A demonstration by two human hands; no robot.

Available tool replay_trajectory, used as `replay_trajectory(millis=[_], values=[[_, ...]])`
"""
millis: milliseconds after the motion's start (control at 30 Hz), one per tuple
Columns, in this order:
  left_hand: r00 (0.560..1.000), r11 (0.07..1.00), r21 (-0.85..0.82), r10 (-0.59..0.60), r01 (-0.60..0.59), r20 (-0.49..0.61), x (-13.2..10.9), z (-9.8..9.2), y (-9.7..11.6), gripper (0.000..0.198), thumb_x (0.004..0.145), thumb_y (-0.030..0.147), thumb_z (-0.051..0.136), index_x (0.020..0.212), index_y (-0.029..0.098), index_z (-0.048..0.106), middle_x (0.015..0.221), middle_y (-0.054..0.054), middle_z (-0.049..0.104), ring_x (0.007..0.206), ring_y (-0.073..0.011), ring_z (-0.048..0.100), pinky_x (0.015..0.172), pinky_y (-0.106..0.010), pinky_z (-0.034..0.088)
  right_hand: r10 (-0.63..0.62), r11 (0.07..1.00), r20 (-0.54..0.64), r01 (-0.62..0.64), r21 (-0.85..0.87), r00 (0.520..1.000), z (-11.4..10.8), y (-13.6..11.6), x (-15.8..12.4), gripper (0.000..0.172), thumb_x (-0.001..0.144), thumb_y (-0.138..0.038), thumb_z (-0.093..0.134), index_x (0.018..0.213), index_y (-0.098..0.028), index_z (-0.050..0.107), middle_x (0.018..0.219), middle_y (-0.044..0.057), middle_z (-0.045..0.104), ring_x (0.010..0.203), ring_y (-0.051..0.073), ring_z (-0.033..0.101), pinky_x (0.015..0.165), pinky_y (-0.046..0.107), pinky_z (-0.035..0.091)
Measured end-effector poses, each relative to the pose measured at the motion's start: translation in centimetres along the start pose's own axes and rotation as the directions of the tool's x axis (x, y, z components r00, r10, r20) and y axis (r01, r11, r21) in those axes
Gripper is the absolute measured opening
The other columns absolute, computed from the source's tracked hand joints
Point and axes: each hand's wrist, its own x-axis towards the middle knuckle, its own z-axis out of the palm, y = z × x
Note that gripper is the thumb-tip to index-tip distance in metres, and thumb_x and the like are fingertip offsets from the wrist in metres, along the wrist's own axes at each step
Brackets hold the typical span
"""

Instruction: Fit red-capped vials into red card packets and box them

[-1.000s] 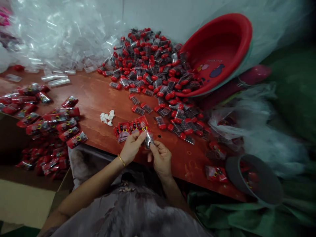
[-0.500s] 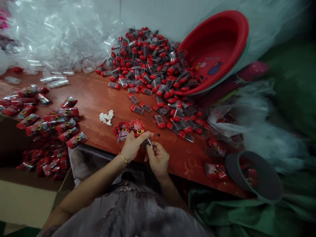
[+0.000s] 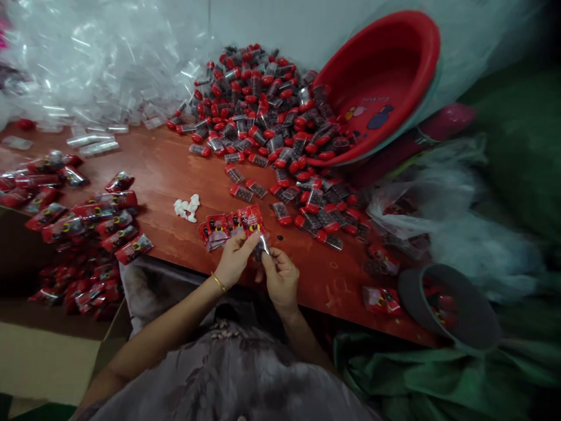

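Near the table's front edge, both hands are closed on one small clear container with dark contents [image 3: 262,245]. My left hand [image 3: 235,257], with a gold bangle at the wrist, pinches its upper part. The fingers of my right hand [image 3: 283,279] grip its lower end and hide part of it. Just beyond my left hand lies an overlapping row of flat red printed packets [image 3: 218,228]. Small white scraps [image 3: 187,207] rest to their left. Farther back rises a big pile of clear containers with red caps and dark contents [image 3: 258,105].
Filled red packets [image 3: 111,213] lie at the left edge, above a cardboard box [image 3: 48,351] holding more. Clear empty containers [image 3: 94,143] and plastic film fill the back left. A red basin [image 3: 394,58] tilts against the pile. A grey tub [image 3: 412,298] stands at right.
My left thumb has drawn in from pointing right and now presses on the container. More of the red packets shows beyond the hands. The whole view has shifted slightly.
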Motion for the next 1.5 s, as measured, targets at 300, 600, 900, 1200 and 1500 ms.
replay_trajectory(millis=[300,600,900,1200,1500], values=[[0.996,0.992,0.118,0.031,-0.040,0.083,-0.3,0.2,-0.1,0.033,0.072,0.047,0.064,0.073,0.014,0.064,0.064,0.000,0.061,0.059,-0.0103,0.051,0.060,-0.023,0.042,-0.082,0.990,-0.024,0.079,-0.118,0.996,-0.5,0.3,0.1,0.022,0.084,-0.041,0.053,0.081,-0.019,0.058,0.054,-0.005,0.056,0.041,0.009,0.051,0.042,0.020,0.043],[0.924,0.710,0.616,0.133,-0.341,0.358,2.3,-0.8,-2.5,0.019,0.074,0.021,0.062,0.092,0.021,0.067,0.095,-0.006,0.071,0.096,-0.0240,0.063,0.091,-0.039,0.045,-0.398,0.748,0.332,0.512,-0.423,0.855,-6.2,1.8,4.6,0.032,0.084,-0.039,0.057,0.112,-0.025,0.061,0.111,0.007,0.063,0.104,0.022,0.055,0.092,0.040,0.044],[0.864,0.427,0.754,0.182,-0.499,0.469,2.4,-0.9,-4.5,0.030,0.081,0.017,0.055,0.111,0.016,0.059,0.121,-0.014,0.062,0.127,-0.0299,0.044,0.108,-0.055,0.023,-0.467,0.705,0.366,0.589,-0.395,0.805,-6.7,2.6,5.5,0.019,0.083,-0.040,0.059,0.082,-0.025,0.070,0.086,0.005,0.069,0.087,0.021,0.055,0.080,0.038,0.046],[0.864,0.786,0.470,0.153,-0.401,0.480,1.6,-1.2,-2.6,0.044,0.078,0.022,0.055,0.122,0.018,0.057,0.126,-0.008,0.060,0.118,-0.0231,0.054,0.103,-0.037,0.037,-0.433,0.691,0.370,0.566,-0.449,0.822,-6.8,2.9,5.4,0.024,0.085,-0.044,0.055,0.078,-0.026,0.070,0.080,0.002,0.069,0.087,0.020,0.056,0.101,0.048,0.032],[0.917,0.667,0.637,0.198,-0.386,0.348,1.6,-1.1,-3.3,0.027,0.083,0.029,0.057,0.107,0.023,0.067,0.103,-0.007,0.071,0.098,-0.0230,0.065,0.090,-0.032,0.046,-0.431,0.675,0.351,0.555,-0.487,0.831,-6.6,3.4,5.3,0.023,0.084,-0.044,0.057,0.079,-0.026,0.068,0.083,0.002,0.069,0.085,0.019,0.059,0.105,0.050,0.028]])
